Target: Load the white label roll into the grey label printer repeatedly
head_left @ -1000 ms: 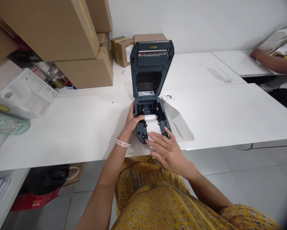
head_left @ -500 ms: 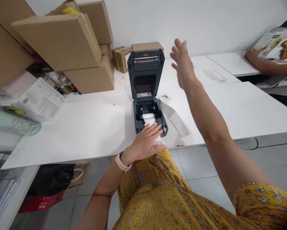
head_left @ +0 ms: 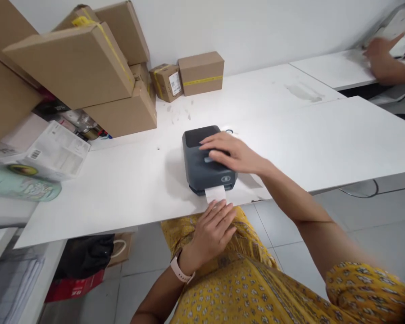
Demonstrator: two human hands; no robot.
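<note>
A dark grey label printer [head_left: 202, 168] sits near the front edge of the white table [head_left: 121, 189] with its lid down. My right hand [head_left: 229, 153] lies flat on top of the lid, fingers stretched out. A white label strip [head_left: 215, 194] sticks out of the printer's front slot. My left hand [head_left: 214, 229] is at the table edge just below that strip, fingers extended and touching its end. A paper label strip behind the printer is mostly hidden by my right arm.
Stacked cardboard boxes [head_left: 77, 67] fill the back left. Two small boxes [head_left: 188, 74] stand against the wall. A printed carton [head_left: 50, 150] and a green tube [head_left: 23, 186] lie at the left. Another person's hand [head_left: 381, 58] works at the far right table.
The printer lid, open before, is down now with my right hand on it. My left hand has slid from the label roll to the strip's end at the table edge.
</note>
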